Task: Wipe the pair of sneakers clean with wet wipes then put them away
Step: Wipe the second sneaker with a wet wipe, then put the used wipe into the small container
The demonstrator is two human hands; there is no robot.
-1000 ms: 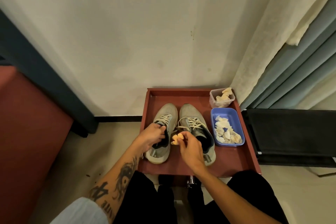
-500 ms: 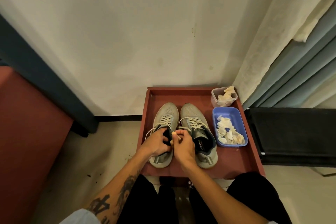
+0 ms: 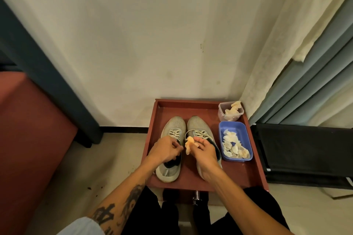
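No legible text, brand or number found. Dark tattoo (image 3: pixel 108 215) noted on left forearm (image 3: pixel 133 181), possibly lettering or single character; not decipherable at this angle. Sneakers (image 3: pixel 175 124): no logo made out.

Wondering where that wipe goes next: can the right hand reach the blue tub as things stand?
Probably yes: the blue tub sits open just right of the right hand, nothing standing between them. The hand pinches a wipe, though.

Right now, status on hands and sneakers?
Left hand grips left sneaker at collar. Right hand pinches wipe above right sneaker. Both sneakers on red tray, nothing blocking.
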